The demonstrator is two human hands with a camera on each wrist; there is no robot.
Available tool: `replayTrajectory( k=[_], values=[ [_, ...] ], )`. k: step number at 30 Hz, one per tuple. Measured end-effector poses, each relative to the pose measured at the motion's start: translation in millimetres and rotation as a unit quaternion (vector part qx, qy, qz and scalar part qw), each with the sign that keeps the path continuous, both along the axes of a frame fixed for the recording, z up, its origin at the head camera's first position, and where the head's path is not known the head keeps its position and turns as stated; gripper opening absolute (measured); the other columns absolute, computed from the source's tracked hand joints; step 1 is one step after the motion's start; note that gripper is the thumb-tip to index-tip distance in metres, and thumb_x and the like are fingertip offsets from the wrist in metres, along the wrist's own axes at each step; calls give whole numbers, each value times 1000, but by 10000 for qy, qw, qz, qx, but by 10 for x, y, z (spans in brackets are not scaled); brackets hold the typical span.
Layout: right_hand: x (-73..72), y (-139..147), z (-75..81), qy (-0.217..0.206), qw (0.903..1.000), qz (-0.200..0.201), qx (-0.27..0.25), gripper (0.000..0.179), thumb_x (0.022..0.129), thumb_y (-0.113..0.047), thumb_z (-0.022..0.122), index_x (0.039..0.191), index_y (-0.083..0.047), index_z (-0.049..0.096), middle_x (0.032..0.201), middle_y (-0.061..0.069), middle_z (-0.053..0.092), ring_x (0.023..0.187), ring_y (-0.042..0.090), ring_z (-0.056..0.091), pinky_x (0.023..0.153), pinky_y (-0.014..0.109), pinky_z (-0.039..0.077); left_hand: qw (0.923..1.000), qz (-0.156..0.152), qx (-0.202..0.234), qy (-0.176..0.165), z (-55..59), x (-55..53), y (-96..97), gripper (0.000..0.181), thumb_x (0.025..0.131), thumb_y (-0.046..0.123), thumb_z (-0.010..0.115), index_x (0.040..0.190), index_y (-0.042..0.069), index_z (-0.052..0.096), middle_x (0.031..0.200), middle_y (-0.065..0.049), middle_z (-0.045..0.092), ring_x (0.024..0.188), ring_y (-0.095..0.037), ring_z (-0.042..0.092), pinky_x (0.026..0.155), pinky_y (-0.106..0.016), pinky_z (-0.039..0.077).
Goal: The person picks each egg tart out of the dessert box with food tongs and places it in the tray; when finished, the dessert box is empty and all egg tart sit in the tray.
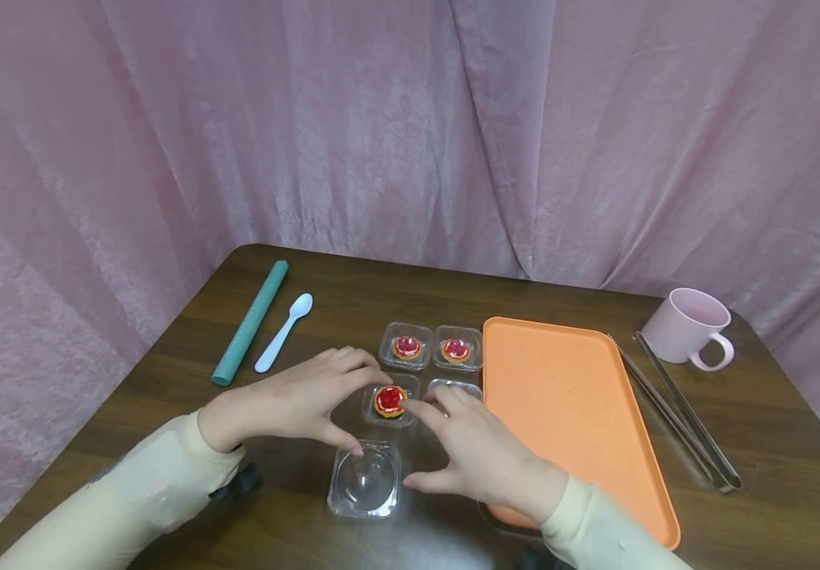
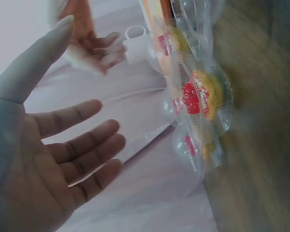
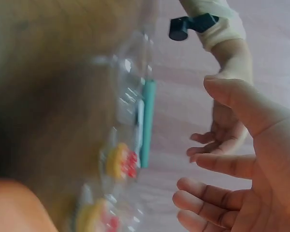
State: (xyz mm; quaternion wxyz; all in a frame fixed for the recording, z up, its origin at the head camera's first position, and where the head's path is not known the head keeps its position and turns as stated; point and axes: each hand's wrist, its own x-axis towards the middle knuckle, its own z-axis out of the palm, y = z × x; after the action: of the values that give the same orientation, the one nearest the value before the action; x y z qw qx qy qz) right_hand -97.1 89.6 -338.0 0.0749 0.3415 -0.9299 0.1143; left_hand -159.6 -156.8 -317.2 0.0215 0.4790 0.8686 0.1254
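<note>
My left hand (image 1: 303, 400) hovers with spread fingers beside a red-topped tart (image 1: 391, 401) in a clear plastic box (image 1: 374, 416). Across from it, my right hand (image 1: 477, 451) has its thumb and fingers apart, its index fingertip overlapping the tart's edge in the head view. Nothing lies in either palm in the left wrist view or the right wrist view. Just below the left thumb sits a clear, rounded plastic lid (image 1: 365, 487) holding no tart. Another clear box (image 1: 455, 386) is partly hidden behind my right fingers.
Two boxed tarts, a left one (image 1: 406, 348) and a right one (image 1: 456, 351), stand farther back. An orange tray (image 1: 559, 396) lies on the right, with metal tongs (image 1: 688, 419) and a pink mug (image 1: 688, 324) beyond. A white spoon (image 1: 283, 334) and teal stick (image 1: 249, 324) lie left.
</note>
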Motion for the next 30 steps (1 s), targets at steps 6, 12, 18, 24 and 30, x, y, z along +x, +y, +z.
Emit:
replayTrajectory(
  k=[6, 12, 18, 24, 30],
  values=[
    [-100, 117, 194, 102, 9997, -114, -186, 80, 70, -52, 78, 134, -11, 53, 112, 4, 57, 95, 16, 56, 81, 34, 52, 9998, -35, 128, -179, -3, -170, 151, 79, 68, 45, 84, 133, 13, 53, 129, -5, 53, 121, -22, 49, 101, -43, 44],
    [-222, 209, 259, 9, 9993, -337, -157, 76, 69, -49, 80, 130, -10, 55, 114, 6, 58, 100, 20, 58, 87, 36, 52, 9995, -59, 216, -232, -109, -310, 337, 78, 70, 45, 83, 133, 11, 54, 133, -6, 54, 123, -23, 49, 104, -45, 42],
    [-345, 256, 178, -162, 9985, -520, -51, 71, 72, -48, 79, 126, -8, 57, 114, 8, 58, 98, 21, 57, 87, 37, 53, 9997, -11, 232, -95, -267, -417, 469, 76, 68, 44, 84, 130, 11, 55, 132, -9, 55, 128, -27, 47, 107, -46, 38],
    [-464, 299, 10, -430, 9965, -680, 247, 73, 71, -49, 79, 126, -5, 58, 116, 11, 59, 102, 25, 56, 90, 40, 51, 9999, 34, 103, 93, -424, -474, 574, 76, 67, 47, 84, 127, 11, 57, 128, -7, 57, 129, -29, 47, 108, -46, 37],
    [-521, 325, -169, -526, 9944, -859, 321, 78, 68, -56, 79, 123, -4, 60, 117, 12, 60, 105, 28, 56, 94, 43, 48, 9998, -6, -22, 211, -476, -480, 677, 75, 67, 48, 83, 125, 8, 58, 124, -7, 59, 128, -29, 47, 113, -47, 33]
  ],
)
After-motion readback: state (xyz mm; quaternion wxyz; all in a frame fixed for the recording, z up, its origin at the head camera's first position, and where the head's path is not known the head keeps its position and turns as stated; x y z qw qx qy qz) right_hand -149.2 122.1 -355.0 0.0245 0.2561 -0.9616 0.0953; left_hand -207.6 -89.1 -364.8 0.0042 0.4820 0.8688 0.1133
